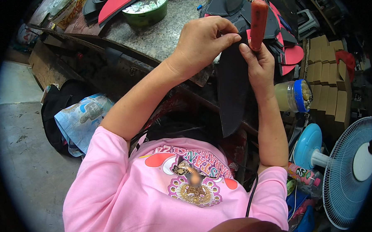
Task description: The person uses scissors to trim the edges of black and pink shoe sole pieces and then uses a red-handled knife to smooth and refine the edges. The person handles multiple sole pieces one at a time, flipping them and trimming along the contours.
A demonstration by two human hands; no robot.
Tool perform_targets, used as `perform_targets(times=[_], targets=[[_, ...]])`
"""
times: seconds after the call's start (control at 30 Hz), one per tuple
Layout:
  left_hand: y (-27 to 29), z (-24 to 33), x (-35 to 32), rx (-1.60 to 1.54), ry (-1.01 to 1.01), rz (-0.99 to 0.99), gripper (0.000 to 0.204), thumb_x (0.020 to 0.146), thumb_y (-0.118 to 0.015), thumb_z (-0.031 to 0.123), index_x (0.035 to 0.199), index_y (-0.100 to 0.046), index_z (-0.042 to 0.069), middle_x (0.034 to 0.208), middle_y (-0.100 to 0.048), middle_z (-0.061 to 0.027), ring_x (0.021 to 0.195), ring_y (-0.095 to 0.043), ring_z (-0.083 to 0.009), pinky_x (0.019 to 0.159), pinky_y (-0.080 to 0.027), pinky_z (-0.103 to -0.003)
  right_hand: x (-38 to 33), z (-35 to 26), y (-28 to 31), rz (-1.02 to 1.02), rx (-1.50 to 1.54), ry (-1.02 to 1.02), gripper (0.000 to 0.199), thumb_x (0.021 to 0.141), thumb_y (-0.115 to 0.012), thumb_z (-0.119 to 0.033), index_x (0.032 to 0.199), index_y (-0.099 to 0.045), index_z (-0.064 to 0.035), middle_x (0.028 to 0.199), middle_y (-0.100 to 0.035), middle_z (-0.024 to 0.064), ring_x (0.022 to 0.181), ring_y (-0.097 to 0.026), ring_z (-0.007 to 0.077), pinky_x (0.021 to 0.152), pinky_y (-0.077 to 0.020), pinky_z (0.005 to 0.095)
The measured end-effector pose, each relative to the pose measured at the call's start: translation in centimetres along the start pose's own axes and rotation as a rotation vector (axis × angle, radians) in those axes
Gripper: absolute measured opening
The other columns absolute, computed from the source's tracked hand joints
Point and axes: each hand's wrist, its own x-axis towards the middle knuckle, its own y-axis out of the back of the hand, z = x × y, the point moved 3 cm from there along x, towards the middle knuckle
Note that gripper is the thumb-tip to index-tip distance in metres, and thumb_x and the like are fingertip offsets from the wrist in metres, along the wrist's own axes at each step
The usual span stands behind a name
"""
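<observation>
Pink sleeves (114, 181); left hand (201, 42) fingers pinch black sheet (232, 89), right hand (258, 65) grips orange-handled tool (258, 21).

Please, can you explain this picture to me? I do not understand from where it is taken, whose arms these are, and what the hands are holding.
There is one picture, taken by a wide camera worn on a person's head and looking down. That is why the edges bend and the person's own pink shirt fills the bottom. The two bare arms belong to that person; there is no machine.

The left hand pinches the top edge of a long black piece, which looks like leather or rubber sheet. The right hand supports the same piece and also has its grip on a tool with an orange handle; the tool's working end is hidden.

Behind the hands is a stone worktop with a green tub and red and black cut pieces. A jar, stacked cardboard and a blue fan are at the right.
</observation>
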Motion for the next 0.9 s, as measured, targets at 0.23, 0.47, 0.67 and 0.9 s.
perform_targets(times=[0.23, 0.47, 0.67, 0.9], targets=[[0.1, -0.3, 0.9, -0.050, -0.026, -0.110, 0.019, 0.090, -0.068, 0.016, 0.097, -0.070, -0.002, 0.082, -0.068, -0.0021, 0.074, -0.059, -0.0059, 0.068, -0.048, -0.023, -0.1, 0.0, -0.1, -0.042, 0.007, -0.016, 0.017, 0.095, -0.069, -0.018, 0.102, -0.066, -0.0026, 0.077, -0.053, -0.0076, 0.073, -0.045, 0.0027, 0.064, -0.0380, 0.0196], [-0.2, -0.8, 1.1, -0.215, 0.047, -0.128, 0.017, 0.090, -0.067, 0.016, 0.097, -0.071, 0.002, 0.078, -0.064, 0.0026, 0.070, -0.054, -0.0031, 0.063, -0.043, -0.020, -0.1, 0.1, -0.1, -0.024, 0.068, -0.051, 0.015, 0.096, -0.069, -0.017, 0.100, -0.065, -0.0031, 0.079, -0.052, -0.0080, 0.072, -0.044, 0.0023, 0.064, -0.0365, 0.0196], [-0.1, -0.7, 1.0, -0.274, 0.072, -0.142, 0.017, 0.092, -0.068, 0.018, 0.097, -0.071, 0.002, 0.079, -0.063, 0.0031, 0.073, -0.055, -0.0031, 0.065, -0.043, -0.020, -0.2, -0.1, -0.3, -0.050, 0.071, -0.046, 0.014, 0.096, -0.068, -0.015, 0.101, -0.066, -0.0030, 0.079, -0.052, -0.0088, 0.073, -0.043, 0.0018, 0.063, -0.0363, 0.0198], [-1.8, -2.0, 1.8, -0.470, 0.136, -0.148, 0.020, 0.092, -0.065, 0.019, 0.090, -0.070, 0.000, 0.078, -0.065, -0.0002, 0.072, -0.057, -0.0043, 0.064, -0.046, -0.022, -0.1, 0.1, -0.4, -0.055, 0.053, -0.059, 0.014, 0.095, -0.069, -0.014, 0.102, -0.067, -0.0018, 0.080, -0.053, -0.0085, 0.074, -0.044, 0.0022, 0.064, -0.0368, 0.0197]])
